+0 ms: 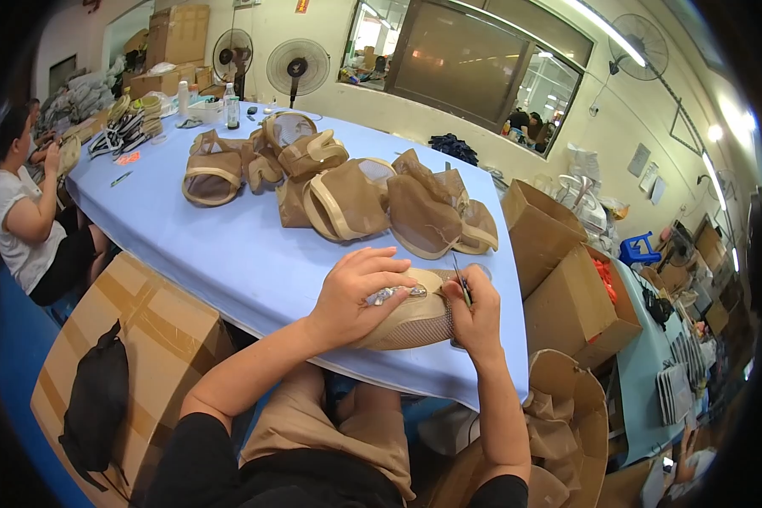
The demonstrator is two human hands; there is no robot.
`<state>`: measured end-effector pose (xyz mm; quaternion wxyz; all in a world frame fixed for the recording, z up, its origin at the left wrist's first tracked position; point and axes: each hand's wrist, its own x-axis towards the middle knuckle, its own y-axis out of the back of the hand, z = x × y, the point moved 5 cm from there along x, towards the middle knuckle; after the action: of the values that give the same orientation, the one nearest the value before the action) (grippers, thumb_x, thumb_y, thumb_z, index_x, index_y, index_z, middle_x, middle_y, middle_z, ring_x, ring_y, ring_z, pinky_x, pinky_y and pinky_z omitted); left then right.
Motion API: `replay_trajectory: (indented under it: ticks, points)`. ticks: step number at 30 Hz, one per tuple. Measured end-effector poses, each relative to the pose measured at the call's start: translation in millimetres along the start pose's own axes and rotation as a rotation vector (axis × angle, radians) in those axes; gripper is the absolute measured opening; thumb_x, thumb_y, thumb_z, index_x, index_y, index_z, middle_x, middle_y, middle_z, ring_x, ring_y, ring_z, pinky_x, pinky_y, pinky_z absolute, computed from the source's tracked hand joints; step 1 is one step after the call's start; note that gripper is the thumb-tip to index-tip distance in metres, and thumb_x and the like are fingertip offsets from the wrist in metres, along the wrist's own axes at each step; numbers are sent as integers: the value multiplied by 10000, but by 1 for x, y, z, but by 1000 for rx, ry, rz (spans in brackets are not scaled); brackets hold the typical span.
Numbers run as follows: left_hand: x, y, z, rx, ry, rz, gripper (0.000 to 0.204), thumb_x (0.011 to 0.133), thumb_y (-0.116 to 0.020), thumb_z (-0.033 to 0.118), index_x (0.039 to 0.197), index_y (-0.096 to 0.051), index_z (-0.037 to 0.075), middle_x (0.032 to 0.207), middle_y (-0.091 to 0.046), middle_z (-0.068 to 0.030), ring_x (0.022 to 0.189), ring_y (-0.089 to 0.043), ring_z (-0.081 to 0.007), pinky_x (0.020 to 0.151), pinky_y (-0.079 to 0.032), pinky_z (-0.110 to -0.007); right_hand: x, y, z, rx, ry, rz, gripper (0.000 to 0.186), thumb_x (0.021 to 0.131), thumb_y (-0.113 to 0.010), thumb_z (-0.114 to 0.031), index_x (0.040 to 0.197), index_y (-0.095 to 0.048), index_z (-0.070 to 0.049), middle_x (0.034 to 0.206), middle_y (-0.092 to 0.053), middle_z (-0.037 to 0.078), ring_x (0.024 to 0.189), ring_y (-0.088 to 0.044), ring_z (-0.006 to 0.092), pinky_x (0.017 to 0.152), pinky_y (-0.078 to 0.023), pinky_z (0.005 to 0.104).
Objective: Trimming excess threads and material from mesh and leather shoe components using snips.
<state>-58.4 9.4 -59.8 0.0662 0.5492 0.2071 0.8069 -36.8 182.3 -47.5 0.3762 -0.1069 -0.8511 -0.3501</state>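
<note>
On the near edge of the blue table, my left hand [360, 292] lies across a rounded tan mesh sewn piece [415, 330], gripping it with the fingers over its top. Something shiny and silvery [398, 294] shows beside that hand's thumb and fingers. My right hand [477, 313] is closed around small thread snips [460, 278], their thin blades pointing up and away at the piece's right end. Beyond my hands lies a heap of brown mesh sewn pieces [347, 199] with cream edging. The underside of the held piece is hidden.
The blue-covered table [254, 262] stretches far left, where a bottle [232, 110] stands. A person in a white top [30, 203] sits at its left side. Cardboard boxes stand at my left [157, 313] and right [559, 296]. An open carton [580, 406] holds brown pieces.
</note>
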Motion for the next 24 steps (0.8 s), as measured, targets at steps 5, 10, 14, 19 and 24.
replay_trajectory:
  ticks: [5,10,14,19,24]
  points:
    - [-9,3,-4,-91,55,5,181,762,-611,90,938,-651,103,1055,-604,-90,1080,-506,-267,918,-348,-397,-12,7,9,-26,-18,29,122,776,-584,-81,766,-512,17,678,-489,137,606,-480,283,568,-391,321]
    - [-15,4,-14,-258,209,-32,176,806,-558,87,960,-641,70,1040,-606,-136,1090,-502,-275,951,-327,-416,-30,26,33,98,-145,157,130,800,-552,-84,738,-496,16,657,-502,97,614,-476,180,579,-388,277]
    - [-18,-17,-27,-461,302,38,179,826,-532,95,971,-633,63,1048,-601,-138,1095,-500,-276,975,-296,-420,-37,19,44,165,-239,178,157,812,-549,-97,727,-487,20,649,-492,76,627,-454,129,591,-387,258]
    - [3,-31,-14,-139,151,186,150,825,-542,142,953,-602,91,1002,-620,-87,1043,-533,-283,979,-280,-462,-28,28,35,-78,-126,233,175,753,-627,-111,864,-556,5,833,-577,119,744,-553,239,664,-438,304]
    - [12,-49,-16,-164,155,133,146,822,-542,143,950,-595,95,957,-625,-75,998,-554,-259,982,-273,-472,-23,23,-13,-215,27,155,496,636,-733,-168,1070,-539,-29,1085,-549,155,942,-554,302,788,-450,338]
